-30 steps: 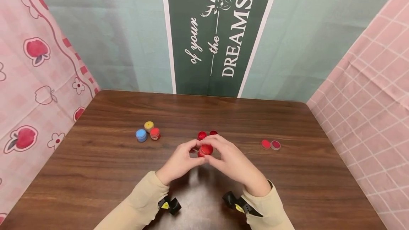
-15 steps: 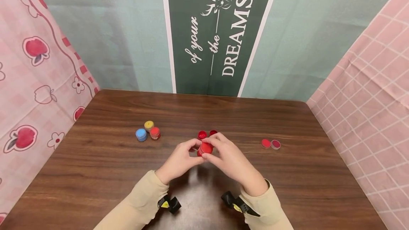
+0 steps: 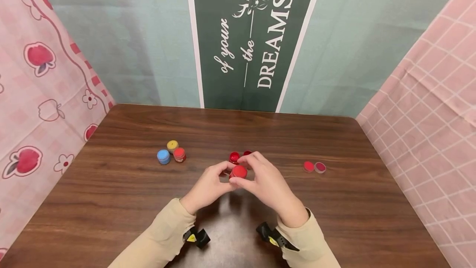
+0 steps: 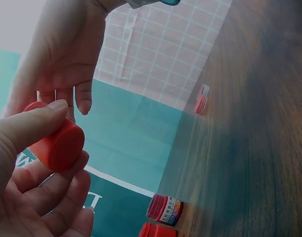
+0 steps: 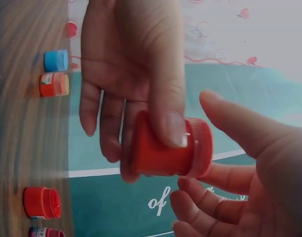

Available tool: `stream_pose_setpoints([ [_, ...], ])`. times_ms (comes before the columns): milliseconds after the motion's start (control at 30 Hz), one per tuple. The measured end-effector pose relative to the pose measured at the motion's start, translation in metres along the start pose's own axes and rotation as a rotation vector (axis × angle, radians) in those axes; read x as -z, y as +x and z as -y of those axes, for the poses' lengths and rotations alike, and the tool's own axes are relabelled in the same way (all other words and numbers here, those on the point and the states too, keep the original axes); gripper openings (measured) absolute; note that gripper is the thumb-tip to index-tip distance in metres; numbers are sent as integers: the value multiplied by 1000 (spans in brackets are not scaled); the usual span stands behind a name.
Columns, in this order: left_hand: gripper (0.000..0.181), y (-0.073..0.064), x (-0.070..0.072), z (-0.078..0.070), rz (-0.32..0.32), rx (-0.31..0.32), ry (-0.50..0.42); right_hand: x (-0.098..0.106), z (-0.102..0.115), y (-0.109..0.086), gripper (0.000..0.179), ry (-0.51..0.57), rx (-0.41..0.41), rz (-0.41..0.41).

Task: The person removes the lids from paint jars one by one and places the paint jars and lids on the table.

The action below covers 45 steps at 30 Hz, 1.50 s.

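In the head view, my left hand (image 3: 209, 187) holds a small red paint jar (image 5: 163, 153) above the table, with its red lid (image 3: 239, 171) facing up. The left thumb presses the jar's side and the fingers support the opposite side, as the right wrist view shows. Around the lid curves my right hand (image 3: 268, 181); in the right wrist view its thumb stands a little off the lid, and its fingers lie close beneath the rim. Just beyond the hands are an uncovered red jar (image 3: 234, 157) and a dark red jar (image 4: 164, 209), partly hidden by my right fingers.
A blue-lidded jar (image 3: 163, 156), a yellow-lidded jar (image 3: 172, 146) and another red-lidded jar (image 3: 179, 154) stand grouped on the left of the brown table (image 3: 111, 202). To the right lie a red lid (image 3: 308, 166) and a dark pink lid (image 3: 320, 167). Curtains enclose the table.
My right hand has turned around the lid, its thumb shifting left and its fingers spreading slightly. The held jar has tipped more upright, while my left hand keeps its hold.
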<state>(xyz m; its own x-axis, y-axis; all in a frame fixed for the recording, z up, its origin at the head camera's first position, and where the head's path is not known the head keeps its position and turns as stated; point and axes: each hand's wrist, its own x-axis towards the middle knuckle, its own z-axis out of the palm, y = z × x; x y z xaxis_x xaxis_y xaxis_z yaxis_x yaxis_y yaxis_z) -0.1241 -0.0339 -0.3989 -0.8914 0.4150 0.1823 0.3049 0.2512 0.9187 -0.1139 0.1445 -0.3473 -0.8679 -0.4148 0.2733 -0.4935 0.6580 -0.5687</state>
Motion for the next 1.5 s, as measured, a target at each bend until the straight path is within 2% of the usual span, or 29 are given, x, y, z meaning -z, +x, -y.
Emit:
stream_pose_setpoints([
  [67,27,0,0,0,0,4,-6,-1,1,1,36,-8,-17,1],
  [133,27,0,0,-1,2,8,-2,-1,1,1,32,1,2,17],
  [333,29,-2,2,-3,5,17,21,4,-1,-1,34,95,134,111],
  [467,30,-2,3,-1,0,1,14,6,-1,-1,34,147,179,123],
  [567,28,-1,4,0,-4,-11,2,4,0,0,37,146,167,79],
  [700,26,-1,4,0,-5,-9,-2,0,0,0,42,78,93,21],
  [867,25,-1,3,-2,-3,15,-11,-1,2,1,38,23,16,24],
  [1133,32,-1,5,-4,9,35,-33,7,0,1,40,67,135,154],
  [1233,34,-1,6,-4,14,32,-31,9,0,0,42,70,165,173],
  [1367,33,-2,6,-3,12,11,-14,7,1,0,45,103,172,136],
  [1500,30,-1,6,-3,9,-9,4,3,1,1,49,78,95,56],
])
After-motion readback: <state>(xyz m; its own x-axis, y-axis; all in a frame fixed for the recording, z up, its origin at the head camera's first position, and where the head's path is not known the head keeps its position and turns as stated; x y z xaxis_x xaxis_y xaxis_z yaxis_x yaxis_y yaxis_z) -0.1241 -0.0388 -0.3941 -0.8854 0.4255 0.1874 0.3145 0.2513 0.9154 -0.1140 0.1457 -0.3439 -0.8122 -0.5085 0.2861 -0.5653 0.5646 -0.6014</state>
